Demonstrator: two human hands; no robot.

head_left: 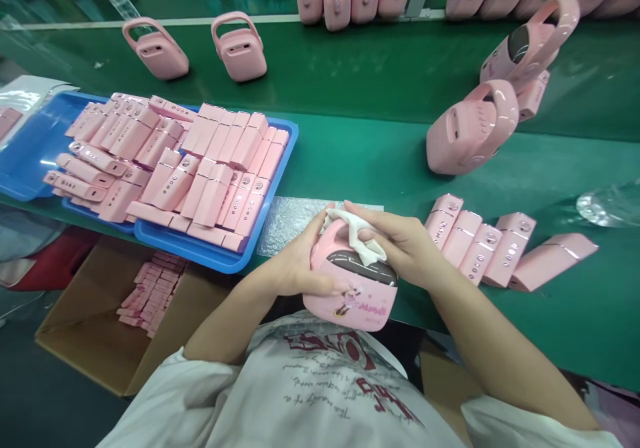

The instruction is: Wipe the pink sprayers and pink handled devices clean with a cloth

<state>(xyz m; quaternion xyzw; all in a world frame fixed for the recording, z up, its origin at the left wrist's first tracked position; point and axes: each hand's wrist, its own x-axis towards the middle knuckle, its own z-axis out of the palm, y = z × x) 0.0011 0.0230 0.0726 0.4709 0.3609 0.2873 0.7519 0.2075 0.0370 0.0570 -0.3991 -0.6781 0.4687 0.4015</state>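
My left hand [305, 261] is closed around the left side of a pink handled device [357, 305], its thumb across the printed front. This device has a dark glossy panel and a cartoon mouse figure on it. In my right hand [400, 238] a white cloth [361, 231] is pinched, pressed against the device's handle and the top of the dark panel. Under the hands lies a silvery textured sheet [283, 225] on the green bench. Just right of my right hand sit several pink rectangular units [463, 235] with round buttons.
Blue trays [285, 168] to the left hold many pink units. Below the bench edge, a cardboard box [95, 315] contains more. Similar handled devices [473, 128] stand at the right and along the back shelf [300, 68]. Clear plastic [610, 205] lies at the far right.
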